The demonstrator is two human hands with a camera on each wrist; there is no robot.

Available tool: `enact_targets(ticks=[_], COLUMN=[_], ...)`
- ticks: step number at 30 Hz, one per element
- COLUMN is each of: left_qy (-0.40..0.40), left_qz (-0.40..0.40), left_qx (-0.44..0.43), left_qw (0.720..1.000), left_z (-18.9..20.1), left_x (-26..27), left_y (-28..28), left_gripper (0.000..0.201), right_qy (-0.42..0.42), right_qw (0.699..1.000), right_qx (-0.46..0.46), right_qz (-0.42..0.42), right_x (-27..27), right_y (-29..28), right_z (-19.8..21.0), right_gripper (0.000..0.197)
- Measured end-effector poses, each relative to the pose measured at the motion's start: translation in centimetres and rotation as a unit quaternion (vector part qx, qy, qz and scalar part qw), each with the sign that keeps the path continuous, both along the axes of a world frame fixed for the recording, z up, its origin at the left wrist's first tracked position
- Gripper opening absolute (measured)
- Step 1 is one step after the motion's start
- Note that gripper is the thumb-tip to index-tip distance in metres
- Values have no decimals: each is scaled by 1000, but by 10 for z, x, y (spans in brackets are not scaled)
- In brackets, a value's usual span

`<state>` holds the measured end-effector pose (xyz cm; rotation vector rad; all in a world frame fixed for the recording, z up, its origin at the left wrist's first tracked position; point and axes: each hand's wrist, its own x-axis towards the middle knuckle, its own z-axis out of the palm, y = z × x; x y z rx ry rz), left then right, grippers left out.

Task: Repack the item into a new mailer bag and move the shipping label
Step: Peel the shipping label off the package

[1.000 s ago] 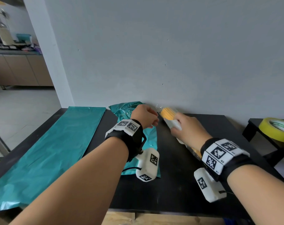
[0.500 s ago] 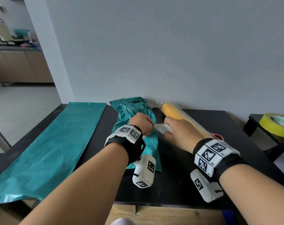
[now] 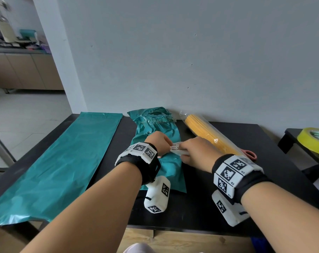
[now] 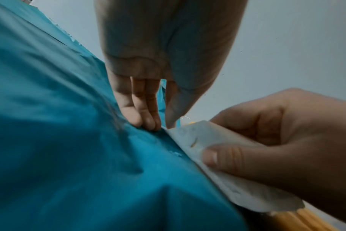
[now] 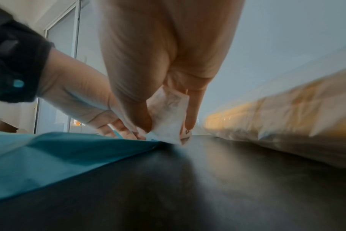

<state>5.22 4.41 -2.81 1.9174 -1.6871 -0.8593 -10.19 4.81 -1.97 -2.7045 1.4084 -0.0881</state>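
The step in hand looks like peeling the white paper shipping label off the crumpled, opened teal plastic mailer bag. The right hand pinches the label's lifted edge between thumb and curled fingers, the sheet rising from the teal film just under them. The left hand holds the film down with straight fingertips pressed right beside the peel line, touching the label's still-stuck corner.

The item, a long bundle of yellow sticks in clear plastic wrap, lies on the black table just beyond the right hand's knuckles, already out of the old bag. The flat new teal mailer bag lies well apart, outward of the left hand.

The next move probably calls for a slow, low pull so the label neither tears nor curls onto itself.
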Motion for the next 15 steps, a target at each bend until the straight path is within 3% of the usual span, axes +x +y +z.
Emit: enact_targets(ticks=[3,5,7,11,15], left_qy=[-33,-44,-57,-50,-67], left_qz=[-2,-16,-30,-63,-117], left_qx=[22,43,41,29,39], left_qw=[999,998,997,996,990], left_z=[-1,-3,-4,1,8], left_x=[3,4,3,-4,-12], left_y=[-1,-1,-3,-2,3], left_gripper=[17,36,42,34,48], right_qy=[-101,-127,-103,24,33], right_qw=[992,981,980,997,997], right_qx=[-41,-104,-123,-5,27], right_qz=[-63,-107,-115,-80,-69], right_x=[-10,-16,-21,-22,-24], right_y=[-9,-14,-14,-8,-7], right_z=[1,6,8,-1,-5], right_gripper=[20,17,10,12,13])
